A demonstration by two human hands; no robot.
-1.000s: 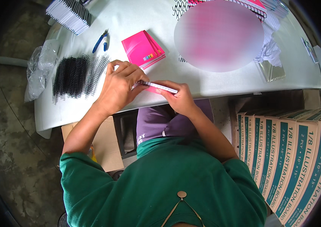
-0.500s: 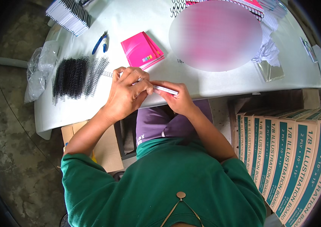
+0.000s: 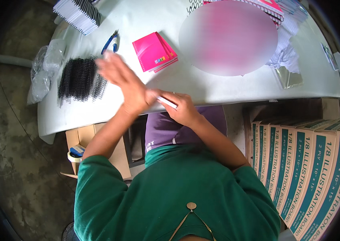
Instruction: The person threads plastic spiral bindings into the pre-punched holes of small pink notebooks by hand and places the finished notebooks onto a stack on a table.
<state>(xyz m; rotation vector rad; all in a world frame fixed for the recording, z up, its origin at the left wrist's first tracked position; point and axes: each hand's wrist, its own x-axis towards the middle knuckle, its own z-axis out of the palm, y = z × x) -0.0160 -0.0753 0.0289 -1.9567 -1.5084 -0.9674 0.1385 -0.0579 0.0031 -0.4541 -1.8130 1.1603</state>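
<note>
My right hand [image 3: 184, 110] grips a thin notebook [image 3: 167, 103] by the table's front edge; only its pale edge shows. My left hand [image 3: 127, 86] is raised beside it, fingers stretched out and smeared by motion, with its heel close to the notebook; whether they touch I cannot tell. Beyond the left fingertips lie blue-handled pliers [image 3: 110, 41]. Black plastic binding coils [image 3: 77, 78] lie in a dense row to the left of that hand. A small pile of pink notebooks [image 3: 152, 52] rests on the table ahead of my hands.
Stacked spiral-bound notebooks [image 3: 77, 16] stand at the far left. Clear plastic bags [image 3: 45, 74] hang at the table's left edge. A blurred oval covers the far right, beside crumpled paper [image 3: 288, 56]. Cardboard boxes [image 3: 298, 160] line the right; an open carton with a tape roll [image 3: 75, 156] sits lower left.
My left hand has left its pinch near the notebook and swung out with fingers spread. The coil end that stuck out past it no longer shows. My right hand keeps the notebook, shifted slightly left.
</note>
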